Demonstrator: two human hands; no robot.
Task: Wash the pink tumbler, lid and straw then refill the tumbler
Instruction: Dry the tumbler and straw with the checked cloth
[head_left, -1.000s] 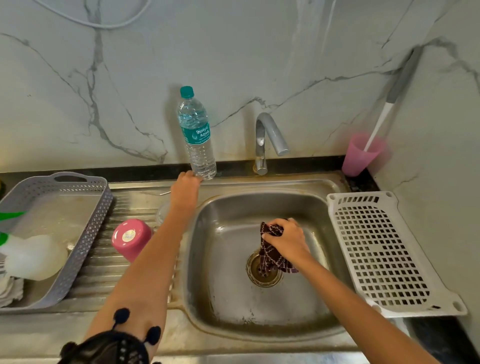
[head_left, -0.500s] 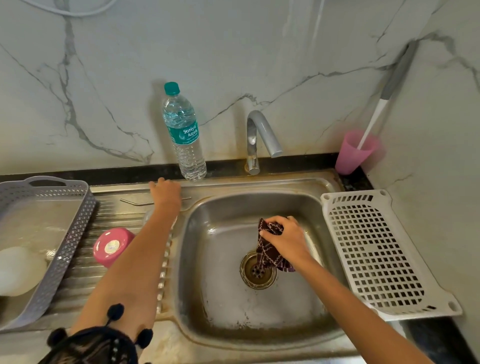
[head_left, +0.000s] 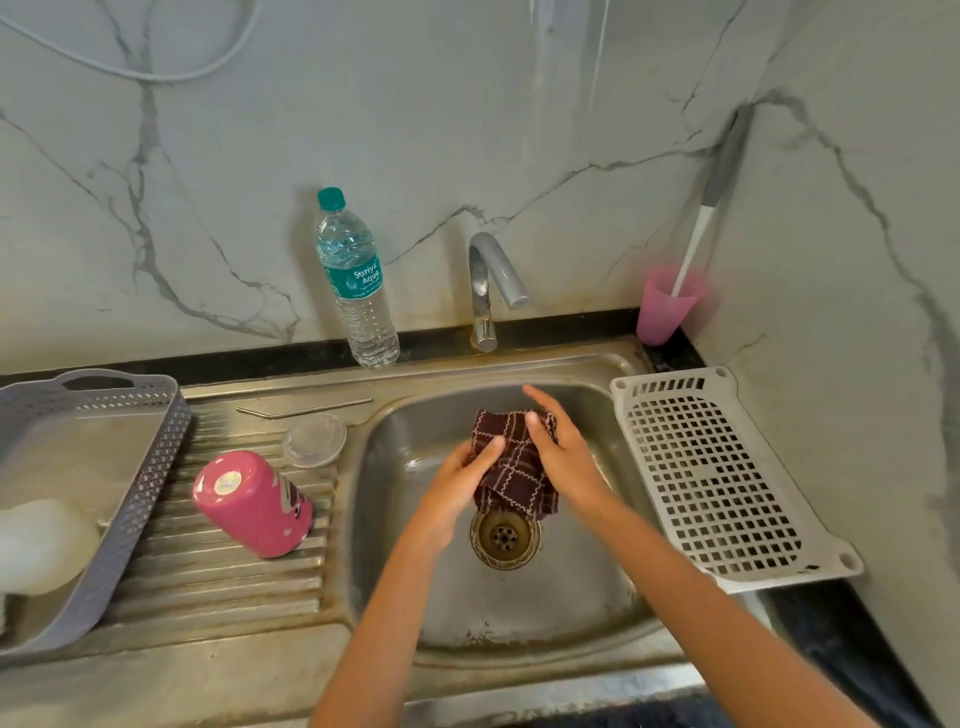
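A dark checked cloth is held between both hands over the sink. It is pinched by the right hand, with one finger left sticking out. It is gripped from the other side by the left hand.

The pink tumbler is set upside down on the draining board, well apart from the hands. The clear lid is laid just behind it, and the metal straw behind that. So the washing looks done, and the cloth seems to be wrung or used for drying.

Next, the tumbler must be turned up and filled, maybe from the water bottle by the tap.

No running water is seen. How wet the cloth is cannot be told. A white thing in the grey basket is cut off at the edge.
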